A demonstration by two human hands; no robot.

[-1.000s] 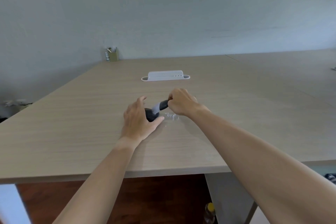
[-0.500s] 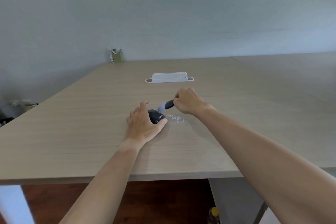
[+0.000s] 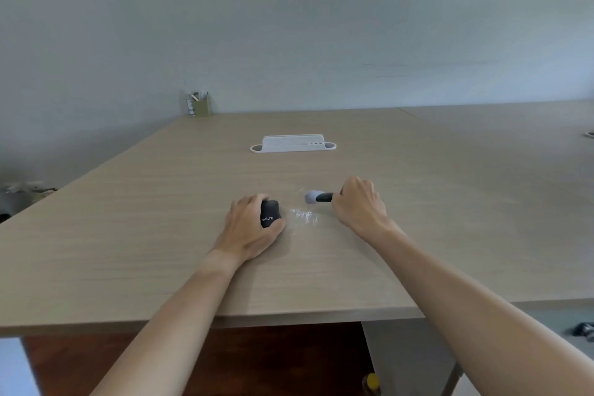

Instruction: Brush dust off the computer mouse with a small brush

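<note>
A black computer mouse with white lettering lies on the wooden table. My left hand wraps around its left side and holds it down. My right hand grips the black handle of a small brush, whose pale grey bristles point left. The brush hovers to the right of the mouse, apart from it. A patch of white dust lies on the table between my two hands.
A white slotted holder stands further back on the table. A small olive pen cup sits at the far left corner by the wall. The table's front edge runs just below my forearms.
My right hand has pulled the brush off the mouse and away to the right. My left hand stays on the mouse. More of the mouse top and the dust patch now show.
</note>
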